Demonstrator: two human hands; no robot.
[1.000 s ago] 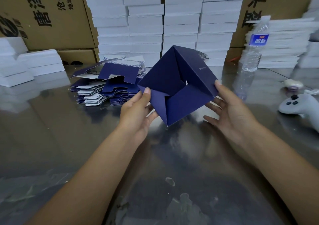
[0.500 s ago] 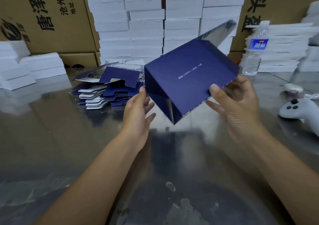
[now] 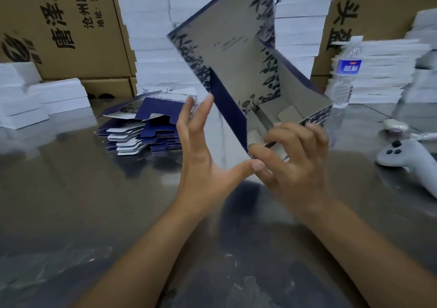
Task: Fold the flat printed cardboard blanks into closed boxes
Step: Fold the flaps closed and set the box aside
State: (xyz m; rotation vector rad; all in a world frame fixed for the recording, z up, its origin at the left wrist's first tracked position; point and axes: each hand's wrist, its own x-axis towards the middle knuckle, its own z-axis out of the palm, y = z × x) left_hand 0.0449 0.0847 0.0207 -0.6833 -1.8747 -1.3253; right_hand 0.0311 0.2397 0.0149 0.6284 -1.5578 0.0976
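While the half-folded box [image 3: 236, 54] tilts in the air above the table [image 3: 71, 201], only the right hand [image 3: 295, 163] grips its lower corner; the left hand [image 3: 203, 166] is spread, fingers straight beside it. It could twist loose or crease a flap. A swing might knock the water bottle [image 3: 345, 76] behind; flat blanks [image 3: 142, 128] and a controller [image 3: 409, 156] lie well apart.

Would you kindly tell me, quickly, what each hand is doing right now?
Left hand: open, fingers straight, thumb by the lower corner of the box.
Right hand: closed on the box, fingers curled round its lower edge.
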